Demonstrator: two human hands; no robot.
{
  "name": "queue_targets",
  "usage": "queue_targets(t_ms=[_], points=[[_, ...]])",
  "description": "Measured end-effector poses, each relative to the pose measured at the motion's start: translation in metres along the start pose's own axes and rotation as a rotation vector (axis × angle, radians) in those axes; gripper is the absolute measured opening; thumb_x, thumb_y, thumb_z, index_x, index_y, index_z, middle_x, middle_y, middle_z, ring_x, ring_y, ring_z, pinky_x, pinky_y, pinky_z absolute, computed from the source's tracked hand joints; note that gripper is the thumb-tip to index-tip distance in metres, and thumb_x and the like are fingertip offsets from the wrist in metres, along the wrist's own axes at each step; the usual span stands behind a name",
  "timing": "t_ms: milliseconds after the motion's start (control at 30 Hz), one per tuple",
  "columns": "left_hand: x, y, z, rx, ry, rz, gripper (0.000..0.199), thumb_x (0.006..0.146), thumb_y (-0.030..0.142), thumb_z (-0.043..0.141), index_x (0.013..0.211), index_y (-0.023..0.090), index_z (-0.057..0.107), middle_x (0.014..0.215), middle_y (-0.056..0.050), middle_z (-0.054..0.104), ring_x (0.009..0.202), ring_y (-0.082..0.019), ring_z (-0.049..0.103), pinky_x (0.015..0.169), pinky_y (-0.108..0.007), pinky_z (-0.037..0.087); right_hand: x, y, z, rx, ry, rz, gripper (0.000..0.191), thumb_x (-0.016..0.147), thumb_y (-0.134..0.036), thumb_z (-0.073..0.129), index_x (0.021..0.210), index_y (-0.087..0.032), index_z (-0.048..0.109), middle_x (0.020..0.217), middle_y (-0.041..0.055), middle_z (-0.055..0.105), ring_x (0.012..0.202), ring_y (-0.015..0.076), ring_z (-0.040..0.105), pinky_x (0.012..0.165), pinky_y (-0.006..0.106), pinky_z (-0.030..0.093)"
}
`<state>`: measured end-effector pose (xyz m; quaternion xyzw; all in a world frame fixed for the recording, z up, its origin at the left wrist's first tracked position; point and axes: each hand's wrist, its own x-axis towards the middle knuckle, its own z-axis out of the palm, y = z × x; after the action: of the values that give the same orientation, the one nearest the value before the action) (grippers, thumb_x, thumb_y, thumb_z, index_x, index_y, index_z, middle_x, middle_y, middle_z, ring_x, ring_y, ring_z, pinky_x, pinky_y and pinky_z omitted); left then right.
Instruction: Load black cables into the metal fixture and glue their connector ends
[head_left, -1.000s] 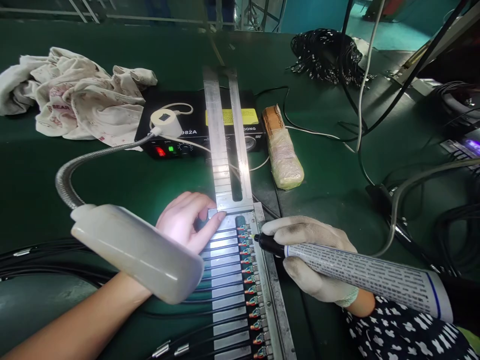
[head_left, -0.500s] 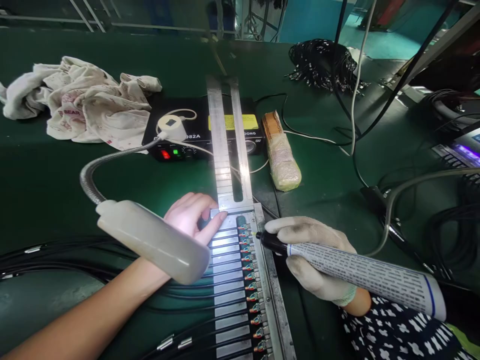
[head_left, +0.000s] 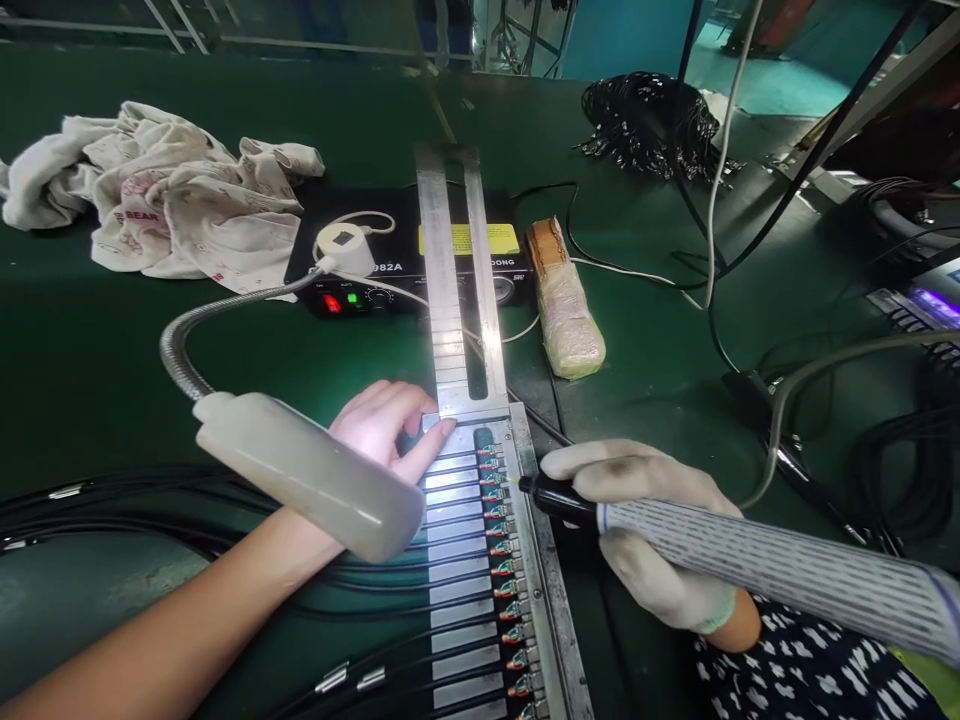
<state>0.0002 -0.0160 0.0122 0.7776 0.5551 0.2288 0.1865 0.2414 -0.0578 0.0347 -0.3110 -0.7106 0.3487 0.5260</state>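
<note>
Clamped fingers of gloved right hand (head_left: pixel 686 483) round tube (head_left: pixel 795 565) aimed at wired connectors (head_left: pixel 506 567) already seated in fixture (head_left: pixel 555 610); rested left hand (head_left: pixel 382 425) there, couldn't tell its grip, nor finished from unfinished

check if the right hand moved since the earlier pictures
Yes: against the metal jig, the right hand has shifted slightly right and toward the wearer, with the tool it holds.
</note>
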Motion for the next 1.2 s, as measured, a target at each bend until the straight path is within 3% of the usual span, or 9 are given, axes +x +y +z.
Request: queue_targets(t_ms=[167,567,1200], points=[[-0.0013,-0.0001,0.0004,-0.003,-0.012,-0.031,0.027,0.088,0.039,0.053,0.071,0.019,0.055,0.068,-0.001,0.052,0.069,-0.019,0.048,0.062,-0.031,0.036,-0.0074,-0.0032,0.0002,-0.054,0.012,0.023,0.03,0.073,-0.009,0.061,0.102,-0.014,0.068,0.101,0.0101,0.071,0.089,0.0218,0.07,0.078,0.031,0.06],[-0.0019,-0.0023,0.0003,0.005,0.004,0.023,0.024,0.089,0.038,0.053,0.078,0.017,0.058,0.067,0.0,0.05,0.068,-0.018,0.048,0.062,-0.03,0.037,-0.0023,0.0003,0.0063,-0.079,-0.017,0.043,0.027,0.072,-0.007,0.06,0.096,-0.015,0.07,0.097,0.0088,0.072,0.082,0.0192,0.071,0.072,0.028,0.06],[-0.0024,-0.0004,-0.0007,0.012,-0.009,-0.015,0.024,0.089,0.04,0.053,0.078,0.019,0.057,0.069,0.0,0.05,0.069,-0.018,0.048,0.063,-0.03,0.037,-0.0033,0.0011,0.0061,-0.036,0.01,0.003,0.029,0.07,-0.005,0.061,0.096,-0.014,0.07,0.094,0.0102,0.073,0.078,0.0203,0.072,0.067,0.029,0.061]])
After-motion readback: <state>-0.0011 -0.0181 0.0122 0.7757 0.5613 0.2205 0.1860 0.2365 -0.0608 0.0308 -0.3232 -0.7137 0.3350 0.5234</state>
